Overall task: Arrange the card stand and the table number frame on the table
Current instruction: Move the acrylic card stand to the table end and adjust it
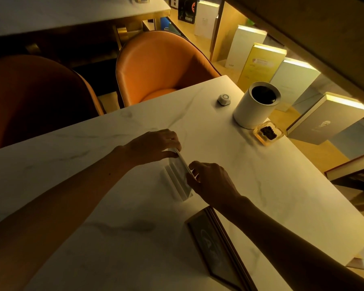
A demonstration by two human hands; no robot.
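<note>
A white card stand (178,181) with a slim upright card stands in the middle of the white marble table (72,169). My left hand (153,147) pinches the far top corner of the card. At the card's near top edge, my right hand (211,182) grips it with the fingertips. The table number frame (216,248), dark with a thin metallic border, lies nearer to me on the table, just under my right forearm.
At the far right of the table stand a white cylindrical bin (255,105), a small white call button (224,99) and a glass ashtray (268,133) with dark contents. Two orange chairs (160,68) face the far edge. Boxes (261,64) line the shelf on the right.
</note>
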